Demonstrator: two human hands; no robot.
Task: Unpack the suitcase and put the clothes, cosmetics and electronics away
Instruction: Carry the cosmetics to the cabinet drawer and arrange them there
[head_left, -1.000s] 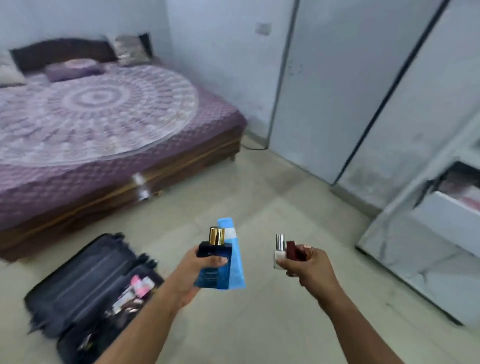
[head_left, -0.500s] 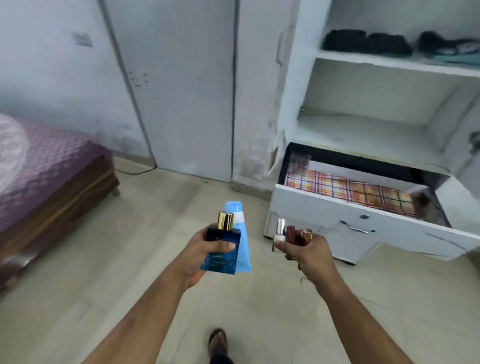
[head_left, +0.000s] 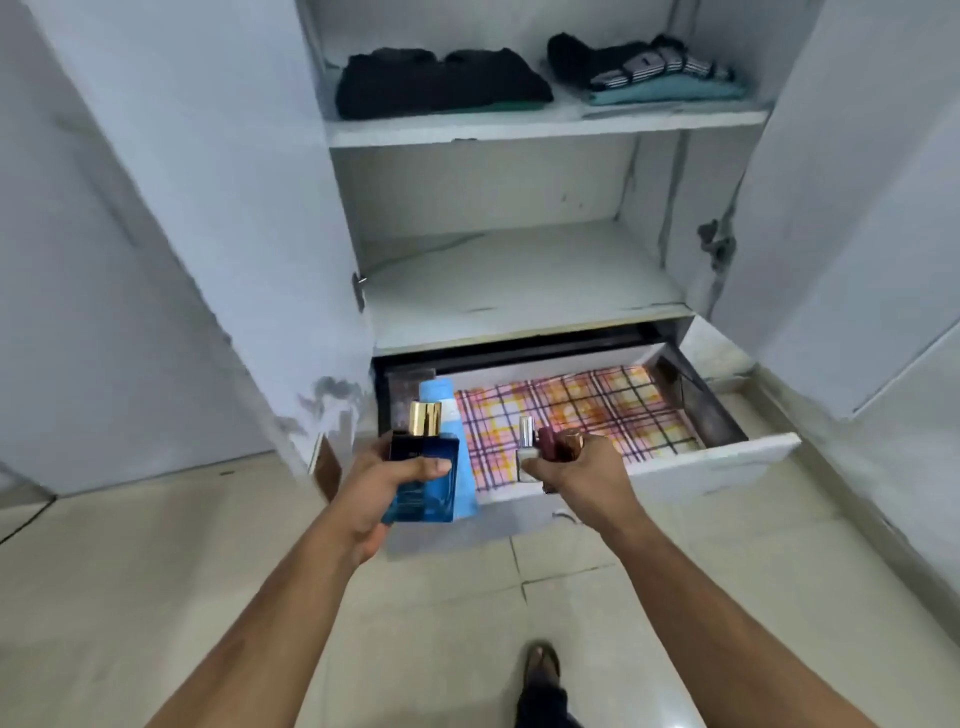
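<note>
The person stood facing an open wardrobe, both hands held out just in front of its pulled-out drawer (head_left: 717, 457), which was lined with checked paper (head_left: 571, 415). The left hand (head_left: 379, 488) was wrapped around a dark blue perfume bottle (head_left: 423, 483) with a gold cap, thumb pressed across its face, and a light blue tube (head_left: 452, 441) was clamped upright behind the bottle in the same grip, probably so both could travel in one trip. The right hand (head_left: 576, 478) was curled tightly around a cluster of small cosmetics (head_left: 545, 447): a silver-capped vial, a maroon piece and a copper-capped one, exactly what each was I cannot tell. Both loads sat near the drawer's front edge, toward its left half, not yet lowered in. The drawer appeared to be the intended home for the cosmetics. Above the drawer, on the top shelf (head_left: 545, 130), folded clothes (head_left: 441, 83) already lay in two stacks.
</note>
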